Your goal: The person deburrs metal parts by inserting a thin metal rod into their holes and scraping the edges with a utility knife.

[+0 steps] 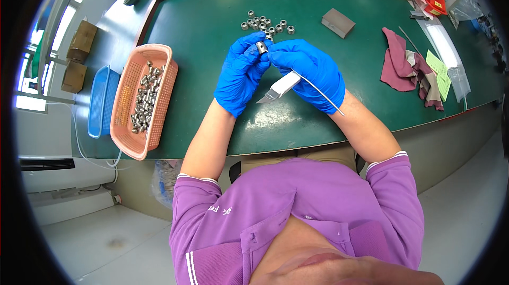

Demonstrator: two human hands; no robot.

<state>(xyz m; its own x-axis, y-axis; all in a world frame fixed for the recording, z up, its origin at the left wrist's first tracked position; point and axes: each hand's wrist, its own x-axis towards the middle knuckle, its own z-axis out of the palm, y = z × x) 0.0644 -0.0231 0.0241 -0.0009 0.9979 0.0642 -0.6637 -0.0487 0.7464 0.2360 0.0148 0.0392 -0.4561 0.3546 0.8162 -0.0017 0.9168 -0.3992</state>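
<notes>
Blue gloves [275,73], green table [212,9], pink basket [144,99].

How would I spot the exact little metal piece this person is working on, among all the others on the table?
Start at the green table and find the two blue-gloved hands near its middle. The small metal sleeve is pinched in the left hand, with the right hand meeting it. Unlike the loose cluster of sleeves just beyond or those in the pink basket, it is the only one held off the table.

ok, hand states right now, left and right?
Left hand: closed, fingers pinching a small metal sleeve.
Right hand: closed around a white-handled knife, touching the sleeve.
</notes>
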